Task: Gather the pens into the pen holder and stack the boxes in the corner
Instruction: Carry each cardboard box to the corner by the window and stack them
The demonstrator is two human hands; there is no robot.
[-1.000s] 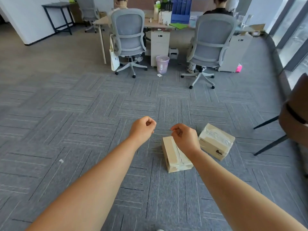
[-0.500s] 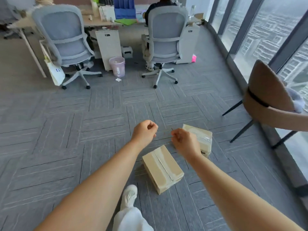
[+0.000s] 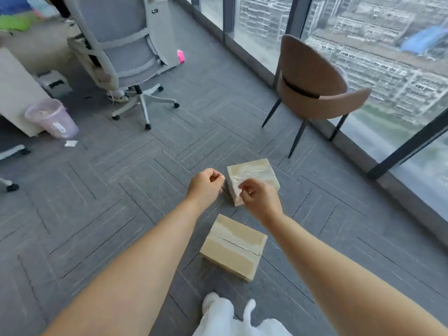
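Two taped cardboard boxes lie on the grey carpet. The near box (image 3: 234, 247) sits between my forearms, just ahead of my white-trousered leg. The far box (image 3: 257, 173) lies a little beyond it, toward the windows. My left hand (image 3: 206, 185) is curled into a loose fist above the carpet, just left of the far box. My right hand (image 3: 259, 200) hovers over that box's near corner with fingers curled in, holding nothing. No pens or pen holder are in view.
A brown shell chair (image 3: 312, 90) stands by the glass wall at right. A grey office chair (image 3: 126, 52) and a white cabinet stand at the upper left, with a pink bin (image 3: 52, 118) and a paper scrap beside them.
My view has swung right toward the windows and I have stepped closer. The boxes now lie nearer below me, and both hands have dropped toward the far box.
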